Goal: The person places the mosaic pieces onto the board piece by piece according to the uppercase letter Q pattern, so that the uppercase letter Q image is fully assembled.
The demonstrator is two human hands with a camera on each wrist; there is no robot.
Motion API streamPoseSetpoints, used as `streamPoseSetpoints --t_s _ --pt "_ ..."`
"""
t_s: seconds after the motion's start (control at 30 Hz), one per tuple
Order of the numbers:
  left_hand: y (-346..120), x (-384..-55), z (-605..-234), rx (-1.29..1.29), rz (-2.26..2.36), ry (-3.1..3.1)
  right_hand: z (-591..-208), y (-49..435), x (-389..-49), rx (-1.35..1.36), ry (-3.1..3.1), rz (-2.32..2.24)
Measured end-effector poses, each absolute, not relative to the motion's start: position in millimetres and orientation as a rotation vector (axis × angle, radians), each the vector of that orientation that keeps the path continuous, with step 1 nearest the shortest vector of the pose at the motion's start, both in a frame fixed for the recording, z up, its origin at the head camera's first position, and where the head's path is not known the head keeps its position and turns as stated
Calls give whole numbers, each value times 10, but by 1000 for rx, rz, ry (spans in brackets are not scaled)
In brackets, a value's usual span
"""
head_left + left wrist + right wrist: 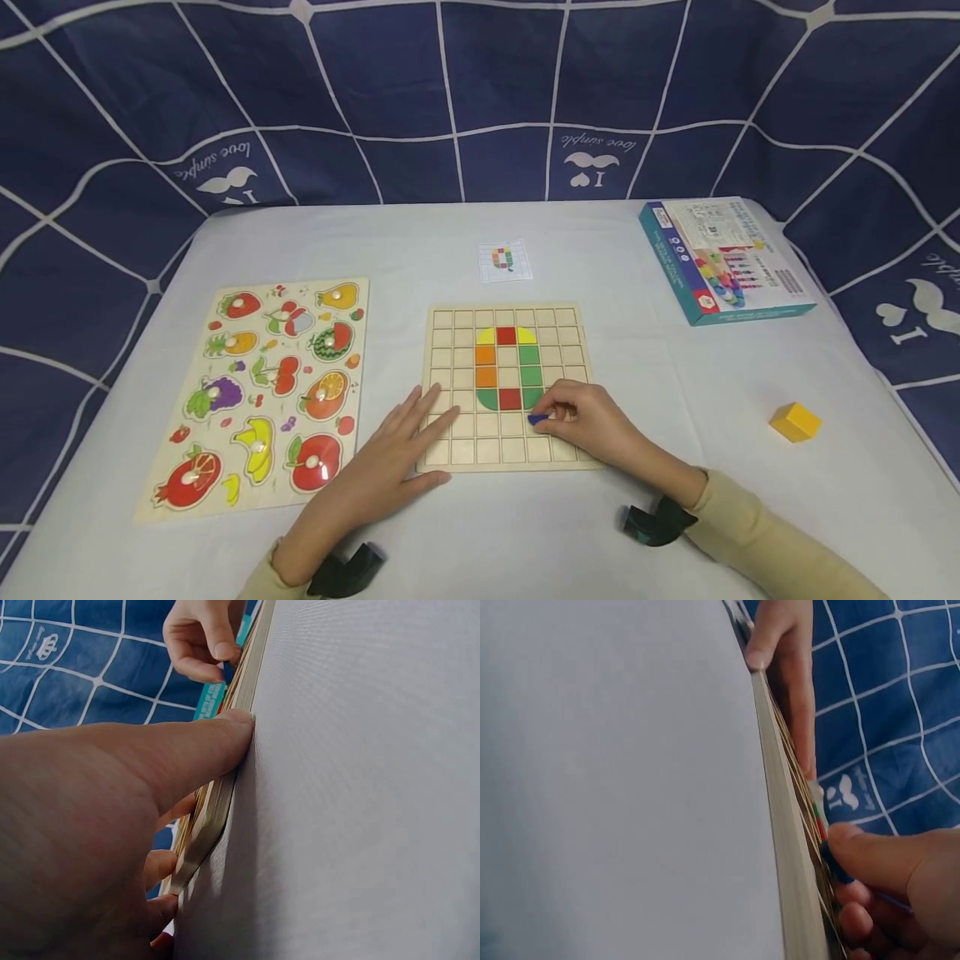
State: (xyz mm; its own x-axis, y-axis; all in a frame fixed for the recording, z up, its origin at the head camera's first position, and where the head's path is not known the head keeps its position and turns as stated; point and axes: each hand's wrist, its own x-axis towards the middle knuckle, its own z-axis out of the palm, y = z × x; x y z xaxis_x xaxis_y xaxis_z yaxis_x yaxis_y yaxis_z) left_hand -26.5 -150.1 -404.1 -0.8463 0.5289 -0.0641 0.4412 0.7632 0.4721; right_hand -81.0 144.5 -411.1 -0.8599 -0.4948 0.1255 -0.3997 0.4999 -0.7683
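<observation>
A wooden grid board (462, 451) lies at the middle of the table, bearing a ring of coloured pieces: yellow corners on top, a red square (506, 336) between them, orange squares (485, 367) left, green ones (529, 367) right, and a red square between green rounded corners below. My right hand (592, 417) pinches a small dark blue piece (835, 864) between thumb and forefinger at the ring's lower right corner; its exact shape is hidden. With fingers spread, my left hand (397, 454) rests on the board's lower left, its thumb (217, 739) at the near edge.
A card (504, 262) printed with a similar coloured ring lies behind the board. To the left is a fruit knob puzzle (352, 292). A teal-sided box (727, 260) stands at the back right, and a yellow block (795, 422) sits on the right of the white-covered table.
</observation>
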Motion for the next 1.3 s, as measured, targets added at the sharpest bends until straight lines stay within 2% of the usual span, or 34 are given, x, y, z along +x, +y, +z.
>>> streamPoseSetpoints --t_s 1.0,1.3 --pt "-1524 -257 -4025 751 655 2776 -4155 1373 -775 -878 2693 -1234" --pt "-1512 -250 -4054 771 669 2759 -3974 1654 -749 -980 2561 -984"
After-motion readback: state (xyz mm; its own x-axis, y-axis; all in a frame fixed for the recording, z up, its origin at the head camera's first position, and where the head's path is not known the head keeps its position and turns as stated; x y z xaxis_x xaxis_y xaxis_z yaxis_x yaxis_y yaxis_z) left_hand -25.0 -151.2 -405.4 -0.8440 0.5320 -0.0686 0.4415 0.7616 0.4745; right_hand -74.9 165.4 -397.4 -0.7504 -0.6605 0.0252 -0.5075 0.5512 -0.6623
